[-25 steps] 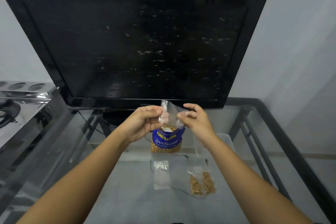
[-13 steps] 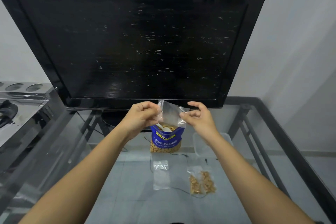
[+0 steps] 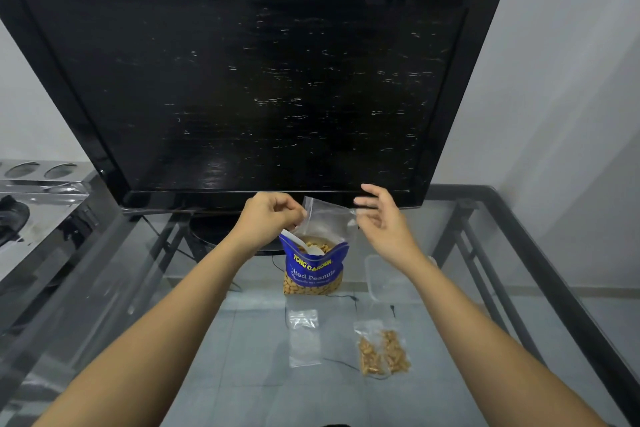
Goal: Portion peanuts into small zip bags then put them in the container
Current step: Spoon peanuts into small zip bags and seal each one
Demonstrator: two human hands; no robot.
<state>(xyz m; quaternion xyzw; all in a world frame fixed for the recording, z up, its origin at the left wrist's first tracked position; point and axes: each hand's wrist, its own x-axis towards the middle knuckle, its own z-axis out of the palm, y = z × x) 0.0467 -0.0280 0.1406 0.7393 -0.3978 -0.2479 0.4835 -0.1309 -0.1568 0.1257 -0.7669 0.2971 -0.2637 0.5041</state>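
One clear empty zip bag (image 3: 323, 218) hangs above the blue "TONG GARDEN ... Peanuts" pouch (image 3: 313, 269), pinched at one top corner by the left hand (image 3: 268, 215); the right hand (image 3: 382, 218), fingers spread, touches its other edge. Glossy glass table (image 3: 242, 357) carries the pouch, a white plastic scoop (image 3: 299, 242) inside it, a flat empty bag (image 3: 303, 338) and a peanut-filled bag (image 3: 382, 352).

We see a clear, glossy plastic zip bag (image 3: 323, 220) over a shiny blue foil-like peanut pouch (image 3: 313, 269) holding a white plastic spoon (image 3: 301, 242). The table (image 3: 242, 340) is smooth glass on matt grey metal; the TV (image 3: 249, 80) screen is glossy black.
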